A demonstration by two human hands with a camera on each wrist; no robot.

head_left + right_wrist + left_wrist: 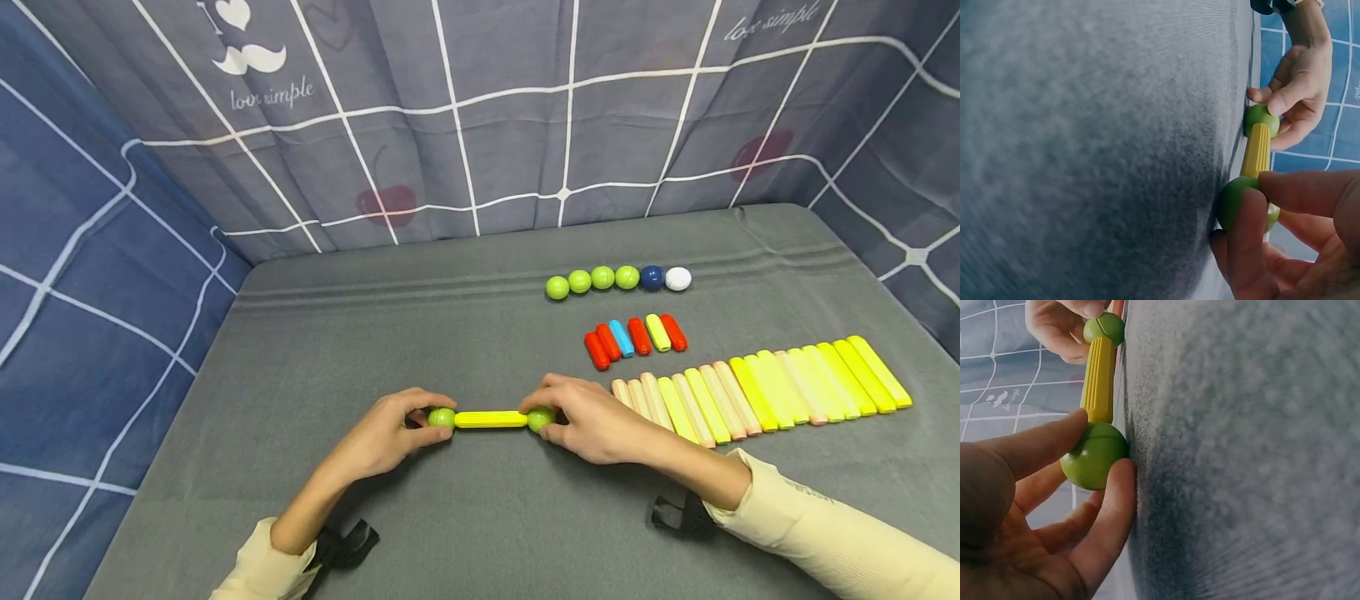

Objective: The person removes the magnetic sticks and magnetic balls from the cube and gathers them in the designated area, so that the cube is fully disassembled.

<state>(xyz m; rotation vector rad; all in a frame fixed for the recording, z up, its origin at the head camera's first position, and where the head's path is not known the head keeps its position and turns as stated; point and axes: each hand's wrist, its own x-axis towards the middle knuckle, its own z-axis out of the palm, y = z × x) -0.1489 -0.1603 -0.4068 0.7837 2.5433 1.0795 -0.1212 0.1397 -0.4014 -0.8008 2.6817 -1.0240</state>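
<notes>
A ribbed yellow rod (491,419) lies across the front middle of the grey cloth, with a green ball at each end. My left hand (392,433) pinches the left green ball (1094,464) between thumb and fingers. On the other end, my right hand (596,421) grips the right green ball (539,418) the same way. In both wrist views the rod's ends meet the balls, and the whole piece sits low, close over the cloth. Parts of both balls are hidden behind fingertips.
Right of my right hand lies a row of yellow and pale pinkish rods (757,390). Farther back are several short red, blue and yellow rods (637,335). Behind them stands a line of green balls (602,277), a navy ball (652,277) and a white ball (678,278). Checked curtains (510,150) enclose the table.
</notes>
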